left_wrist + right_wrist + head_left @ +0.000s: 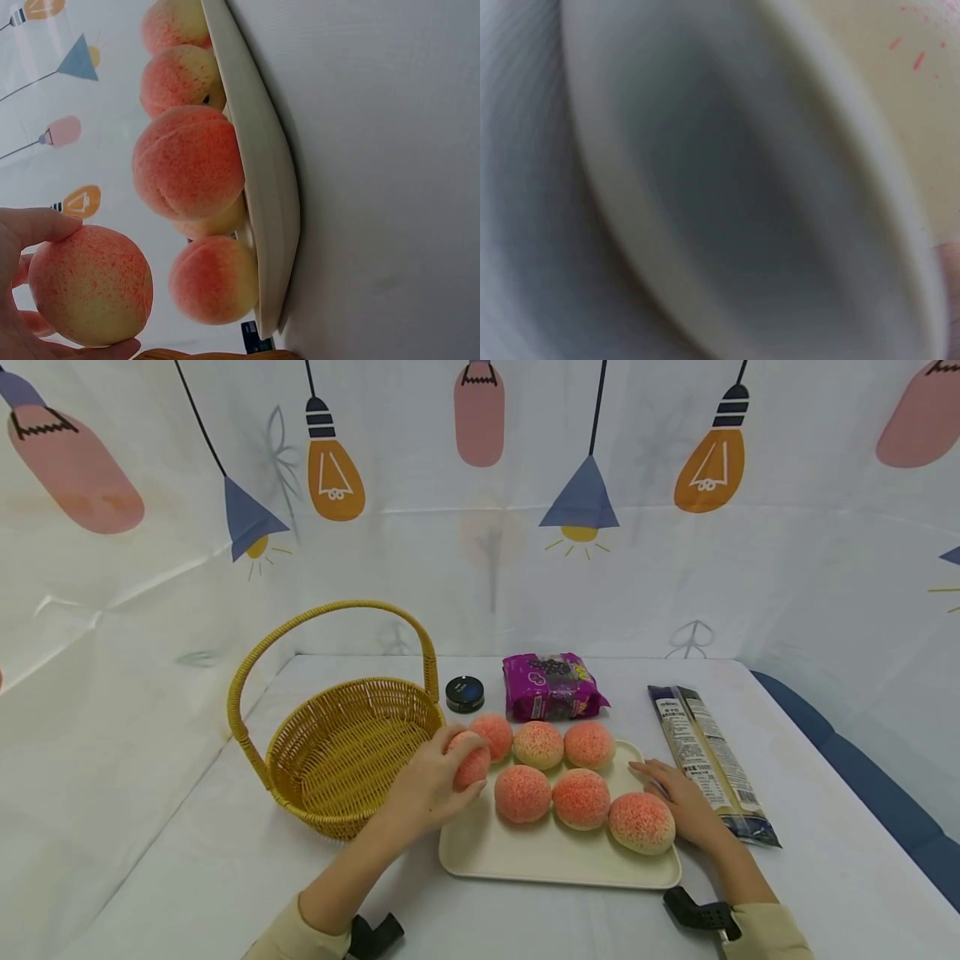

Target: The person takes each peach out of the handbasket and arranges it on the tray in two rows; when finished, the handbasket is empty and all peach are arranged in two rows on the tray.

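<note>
Several speckled pink-and-yellow peaches (581,799) sit in two rows on a cream rectangular tray (517,862). My left hand (429,783) pinches another peach (94,285) between thumb and fingers, off the tray's left side near the basket's rim. In the left wrist view that peach hangs apart from those on the tray. My right hand (684,797) rests at the tray's right edge, its fingers lying over the rim. The right wrist view is blurred and filled by the tray's side (727,172), with part of a peach (922,112) beyond it.
A yellow woven basket (303,806) with a tall arched handle stands left of the tray. Behind the tray are a round black container (465,694) and a purple packet (551,687). A long dark-edged package (708,760) lies right of my right hand.
</note>
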Tool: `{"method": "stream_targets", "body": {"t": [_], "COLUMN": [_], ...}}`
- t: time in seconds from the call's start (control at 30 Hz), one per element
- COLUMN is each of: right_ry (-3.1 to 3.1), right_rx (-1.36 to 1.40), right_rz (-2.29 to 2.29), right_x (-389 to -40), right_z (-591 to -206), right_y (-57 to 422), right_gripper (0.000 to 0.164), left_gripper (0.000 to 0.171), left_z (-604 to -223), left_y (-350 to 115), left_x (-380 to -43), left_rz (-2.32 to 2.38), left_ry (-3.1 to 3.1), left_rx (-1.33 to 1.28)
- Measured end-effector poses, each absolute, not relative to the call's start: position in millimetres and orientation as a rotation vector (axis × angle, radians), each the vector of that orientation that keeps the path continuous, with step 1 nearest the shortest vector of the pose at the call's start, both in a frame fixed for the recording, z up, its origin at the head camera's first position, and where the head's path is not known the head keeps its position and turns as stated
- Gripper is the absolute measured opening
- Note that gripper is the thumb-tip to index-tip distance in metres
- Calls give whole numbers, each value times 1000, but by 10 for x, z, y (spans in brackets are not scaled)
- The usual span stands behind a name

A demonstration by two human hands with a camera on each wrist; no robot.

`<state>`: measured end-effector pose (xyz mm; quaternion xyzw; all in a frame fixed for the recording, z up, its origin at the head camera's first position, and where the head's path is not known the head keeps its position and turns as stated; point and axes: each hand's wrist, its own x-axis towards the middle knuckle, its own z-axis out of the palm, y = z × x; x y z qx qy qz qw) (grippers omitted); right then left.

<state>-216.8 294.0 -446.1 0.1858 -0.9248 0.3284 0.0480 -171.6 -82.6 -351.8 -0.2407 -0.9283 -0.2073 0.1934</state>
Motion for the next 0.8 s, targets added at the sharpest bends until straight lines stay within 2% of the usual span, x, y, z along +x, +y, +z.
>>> {"method": "stream_targets", "body": {"t": [0.8], "right_ry": [-2803], "right_rx": [583], "right_rz": [1014], "right_x": [-2156], "right_z": [-4448], "right_y": [2928], "right_gripper": [34], "left_gripper": [50], "left_z": [-3704], "left_y": [-717], "left_x": [-1701], "left_rz": [-452], "left_ry": [-2692], "left_rx": [-730]}}
